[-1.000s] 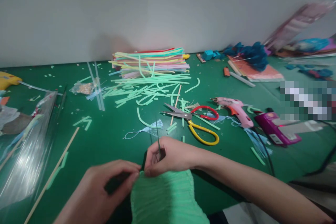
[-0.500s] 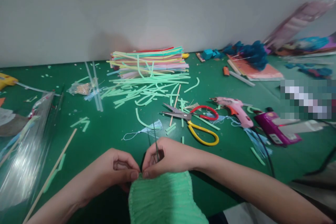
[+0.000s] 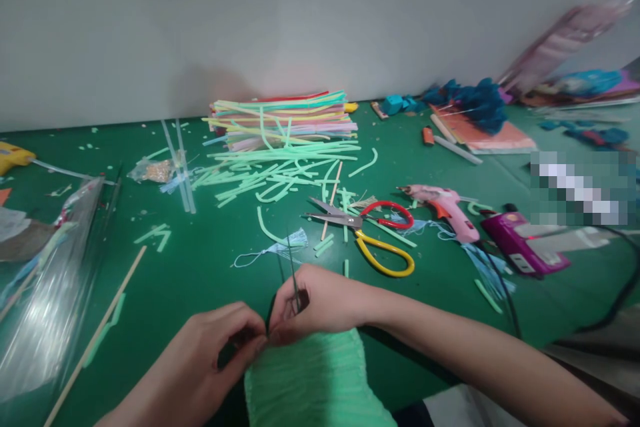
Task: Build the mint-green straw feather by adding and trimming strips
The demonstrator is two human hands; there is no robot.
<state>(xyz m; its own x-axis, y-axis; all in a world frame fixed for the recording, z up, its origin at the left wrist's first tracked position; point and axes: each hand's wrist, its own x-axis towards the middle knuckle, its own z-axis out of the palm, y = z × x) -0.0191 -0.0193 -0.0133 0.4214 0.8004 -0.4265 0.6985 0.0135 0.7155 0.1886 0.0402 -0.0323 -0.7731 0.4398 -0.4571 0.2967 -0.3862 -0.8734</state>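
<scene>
Head view: both hands work at the top edge of a green pleated piece (image 3: 315, 380) at the near table (image 3: 200, 267) edge.
Left hand (image 3: 210, 357) pinches the piece's edge; right hand (image 3: 320, 300) pinches a thin dark wire (image 3: 291, 260) standing upright. Fingertips meet. Scissors (image 3: 365, 230) lie just beyond.

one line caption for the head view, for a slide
Both hands, left and right, pinch the top edge of a ribbed green piece near scissors.

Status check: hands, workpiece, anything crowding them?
Left hand and right hand both pinching top edge of green ribbed piece. Thin dark wire sticks up from right hand. Scissors beyond, clear of hands.
</scene>
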